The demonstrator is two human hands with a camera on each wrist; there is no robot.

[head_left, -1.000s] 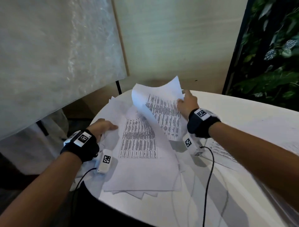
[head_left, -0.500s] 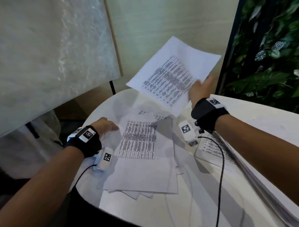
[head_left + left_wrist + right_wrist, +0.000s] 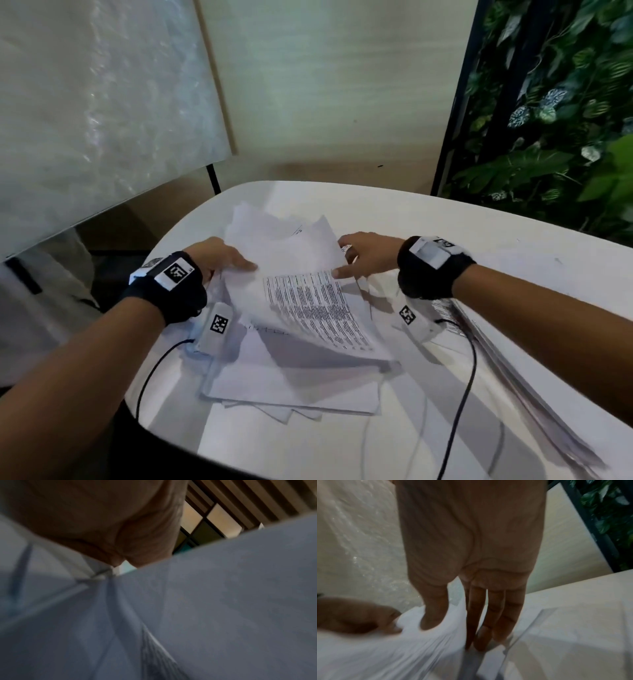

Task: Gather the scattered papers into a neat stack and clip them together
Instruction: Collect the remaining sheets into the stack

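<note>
A loose pile of white printed papers (image 3: 301, 308) lies on the white table (image 3: 445, 240), its far end raised. My left hand (image 3: 222, 258) grips the pile's left edge, thumb on top. My right hand (image 3: 363, 257) holds the right edge, with its thumb on the top sheet. In the right wrist view the right hand (image 3: 455, 632) has its thumb on the bunched sheets (image 3: 385, 655) and straight fingers (image 3: 496, 615) down beside them. The left wrist view shows only my palm (image 3: 120, 540) against paper (image 3: 223, 601). I see no clip.
A second stack of sheets (image 3: 520, 383) runs along the table's right side under my right forearm. Lower sheets (image 3: 291, 387) fan out toward me. Black cables (image 3: 459, 411) trail from both wrists. A frosted panel (image 3: 102, 102) stands left, a plant wall (image 3: 565, 120) right.
My right hand, which held one printed sheet high in the air, has come down onto the pile. Both hands now hold the pile's sides, and its far end has risen.
</note>
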